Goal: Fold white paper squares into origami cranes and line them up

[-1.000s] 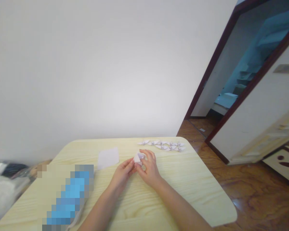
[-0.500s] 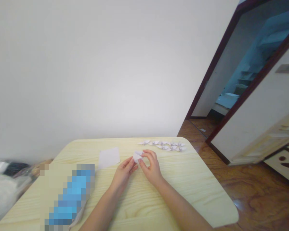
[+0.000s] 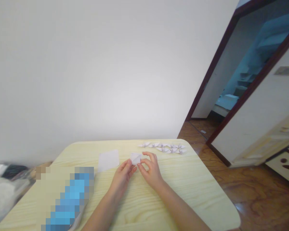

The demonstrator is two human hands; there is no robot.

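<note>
A small piece of folded white paper (image 3: 135, 158) is held up between my two hands, above the middle of the table. My left hand (image 3: 123, 171) pinches its left side with thumb and fingers. On the right, my right hand (image 3: 150, 168) grips the lower right edge between thumb and a finger, its index finger raised and curved over. To the left lies a stack or sheet of flat white square paper (image 3: 108, 160). Several folded white paper pieces (image 3: 171, 150) lie in two rows near the far right edge of the table.
The pale wood-grain table (image 3: 183, 189) has rounded corners and meets a white wall (image 3: 125, 80). A blurred-out blue object (image 3: 71, 199) lies at the front left. Bags and cloth (image 3: 4, 192) are left of the table; a doorway (image 3: 231, 83) opens at the right.
The folded paper has turned and shifted slightly left, showing a flatter face. My right index finger has lifted off the paper. The view has tilted slightly.
</note>
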